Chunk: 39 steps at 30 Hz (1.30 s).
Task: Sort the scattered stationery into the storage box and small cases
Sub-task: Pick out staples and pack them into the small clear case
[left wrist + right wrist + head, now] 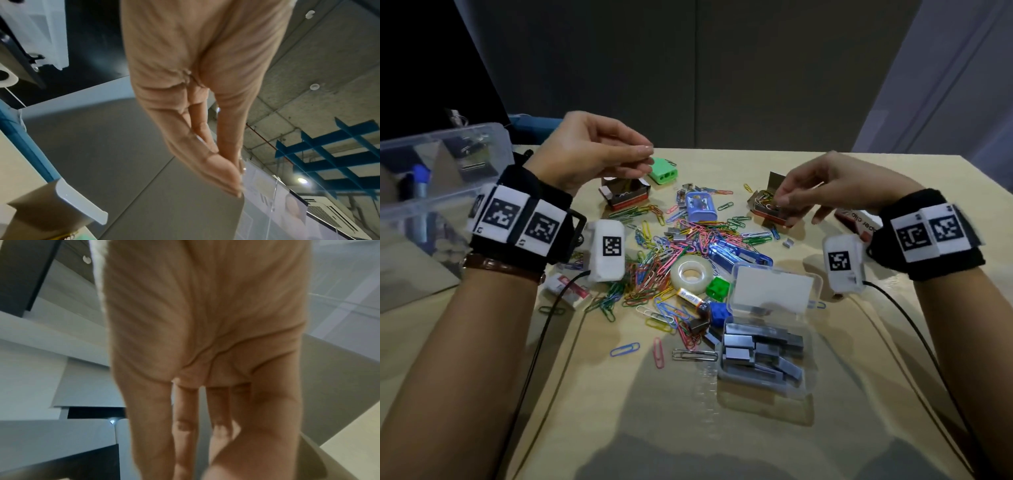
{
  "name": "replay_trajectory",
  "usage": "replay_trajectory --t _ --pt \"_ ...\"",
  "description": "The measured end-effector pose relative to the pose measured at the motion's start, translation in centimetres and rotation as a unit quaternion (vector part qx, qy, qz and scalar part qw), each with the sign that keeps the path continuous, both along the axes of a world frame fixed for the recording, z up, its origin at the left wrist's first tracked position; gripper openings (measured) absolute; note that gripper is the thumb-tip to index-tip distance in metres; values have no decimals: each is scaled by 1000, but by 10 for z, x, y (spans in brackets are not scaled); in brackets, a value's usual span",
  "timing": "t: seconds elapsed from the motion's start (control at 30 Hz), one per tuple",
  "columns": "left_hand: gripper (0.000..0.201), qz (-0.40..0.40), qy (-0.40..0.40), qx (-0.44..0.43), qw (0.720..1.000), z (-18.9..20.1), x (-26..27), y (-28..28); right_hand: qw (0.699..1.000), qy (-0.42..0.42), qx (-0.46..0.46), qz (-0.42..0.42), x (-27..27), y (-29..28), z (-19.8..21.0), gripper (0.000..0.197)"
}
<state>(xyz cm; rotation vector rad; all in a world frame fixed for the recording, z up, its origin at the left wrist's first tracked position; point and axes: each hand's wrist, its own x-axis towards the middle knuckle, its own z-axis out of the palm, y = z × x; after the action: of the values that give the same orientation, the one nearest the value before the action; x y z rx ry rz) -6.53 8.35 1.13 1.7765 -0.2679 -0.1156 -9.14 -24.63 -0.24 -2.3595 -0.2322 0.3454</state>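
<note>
Paper clips [674,246] lie heaped mid-table, between and below both hands. The right hand [825,186] dips its fingertips into an open red cardboard clip box [768,209], pinching at clips there, though what it grips is too small to tell. The left hand [589,154] hovers above another open red box [625,195], thumb and fingers pressed together; whether anything sits between them, I cannot tell. Both wrist views show only blurred palms. Nearer, a clear small case [763,356] holds staple bars; the storage box [441,178] is cut off at far left.
</note>
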Motion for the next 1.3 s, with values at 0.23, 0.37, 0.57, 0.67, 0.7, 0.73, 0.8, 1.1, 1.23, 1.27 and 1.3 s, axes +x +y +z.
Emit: replay_trajectory --t 0.23,0.37,0.57,0.67,0.7,0.73,0.8,1.1,1.23,1.27,1.3 --pt "11 62 -41 -1 997 0 7 21 976 -23 -199 89 24 36 7 26" --pt "8 65 -38 4 997 0 7 21 948 -92 -273 137 51 78 2 61" --pt "12 38 -55 43 997 -1 9 23 903 -71 -350 237 77 118 -32 64" --pt "15 36 -77 51 995 0 9 25 908 -104 -321 248 83 121 -31 41" --pt "14 39 -82 52 995 1 10 27 905 -111 -328 248 85 120 -28 35" --pt "13 42 -84 53 994 2 10 28 901 -117 -338 244 88 119 -25 32" --pt "13 48 -79 54 994 3 10 32 899 -134 -342 239 91 119 -19 32" --pt "15 58 -97 53 992 6 7 40 919 -30 -240 310 80 159 -35 33" --pt "22 63 -118 72 988 5 3 39 907 -19 -257 333 77 159 -39 13" --pt "22 64 -119 76 988 5 3 39 909 -17 -250 334 76 157 -38 16" --pt "21 63 -118 77 988 6 4 39 915 -6 -237 326 74 155 -35 14"
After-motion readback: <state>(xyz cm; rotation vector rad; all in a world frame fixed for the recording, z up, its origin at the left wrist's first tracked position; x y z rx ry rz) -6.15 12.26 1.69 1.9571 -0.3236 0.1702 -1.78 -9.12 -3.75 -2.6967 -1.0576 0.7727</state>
